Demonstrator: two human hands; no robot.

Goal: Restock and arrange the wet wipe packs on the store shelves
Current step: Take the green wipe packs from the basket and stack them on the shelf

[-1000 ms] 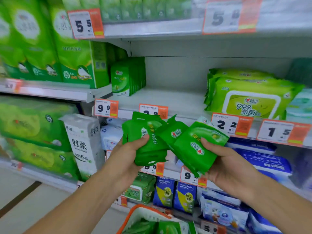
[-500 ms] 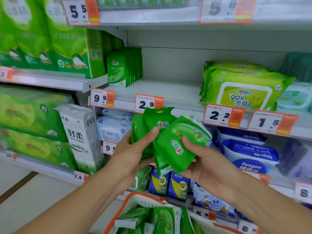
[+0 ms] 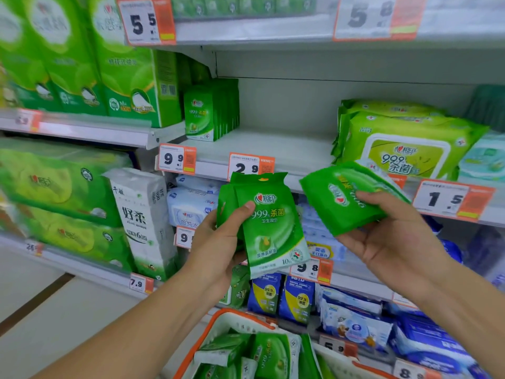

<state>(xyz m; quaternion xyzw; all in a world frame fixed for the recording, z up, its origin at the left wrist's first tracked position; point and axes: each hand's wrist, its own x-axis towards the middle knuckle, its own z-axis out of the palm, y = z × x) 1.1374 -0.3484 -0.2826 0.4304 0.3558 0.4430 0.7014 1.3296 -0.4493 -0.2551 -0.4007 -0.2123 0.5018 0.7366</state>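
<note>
Your left hand pinches a few upright packs below the 2.9 tag. Your right hand grips one more pack, tilted, right of the tag. Stack them even, then stand them on the shelf above the tag.

Packs — above basket

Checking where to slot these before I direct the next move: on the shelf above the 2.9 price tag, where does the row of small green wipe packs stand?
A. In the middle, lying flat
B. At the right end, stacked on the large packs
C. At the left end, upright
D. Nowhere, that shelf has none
C: the row of small green wipe packs stands upright at the left end of the shelf, with bare shelf beside it up to the large packs on the right.
</note>
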